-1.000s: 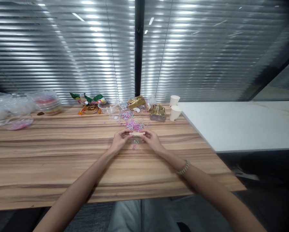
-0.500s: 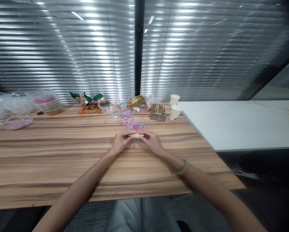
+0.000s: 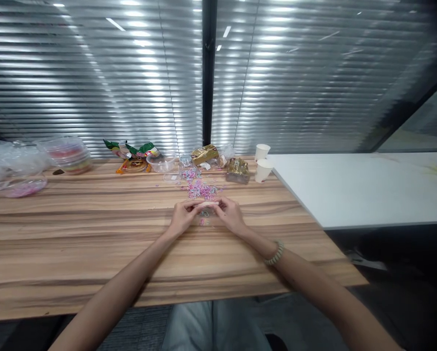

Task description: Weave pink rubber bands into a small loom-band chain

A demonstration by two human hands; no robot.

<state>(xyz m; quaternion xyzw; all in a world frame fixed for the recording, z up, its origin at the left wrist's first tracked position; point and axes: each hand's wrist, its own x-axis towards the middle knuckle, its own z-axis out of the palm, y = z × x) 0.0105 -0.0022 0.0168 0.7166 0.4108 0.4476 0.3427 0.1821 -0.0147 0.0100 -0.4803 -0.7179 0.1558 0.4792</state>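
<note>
While your left hand (image 3: 183, 218) and right hand (image 3: 230, 216) meet mid-surface, fingers of both pinch a small pale piece (image 3: 206, 206); loose coloured bits (image 3: 200, 189) lie just behind.

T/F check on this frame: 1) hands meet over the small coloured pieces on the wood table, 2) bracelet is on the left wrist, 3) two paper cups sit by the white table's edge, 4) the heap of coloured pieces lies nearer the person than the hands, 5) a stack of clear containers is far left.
1) True: left hand and right hand meet fingertip to fingertip over a few small coloured pieces on the wooden table.
2) False: the bracelet is on the right wrist.
3) True: two paper cups stand beside the white table.
4) False: the heap lies beyond the hands.
5) True: clear containers.
</note>
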